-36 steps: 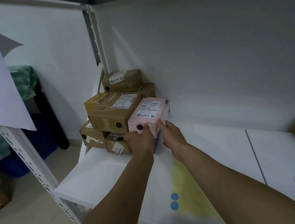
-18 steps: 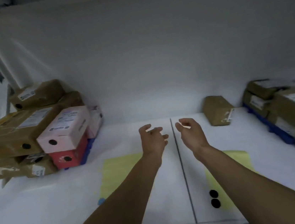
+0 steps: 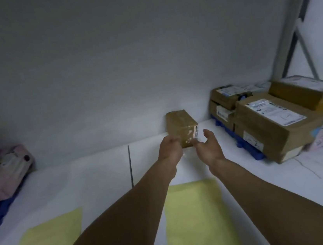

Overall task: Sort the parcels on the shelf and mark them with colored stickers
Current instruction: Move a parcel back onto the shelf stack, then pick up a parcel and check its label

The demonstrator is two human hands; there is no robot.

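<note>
Our left hand (image 3: 169, 149) and right hand (image 3: 207, 147) flank the near end of a small brown parcel (image 3: 179, 124), which sits on the white shelf (image 3: 93, 171) against the far wall, right of centre; the right hand's fingers are spread loose, gripping nothing; whether the left grips the parcel we cannot tell; a parcel stack (image 3: 268, 121) stands further right; a yellow sheet (image 3: 195, 209) lies near.
</note>
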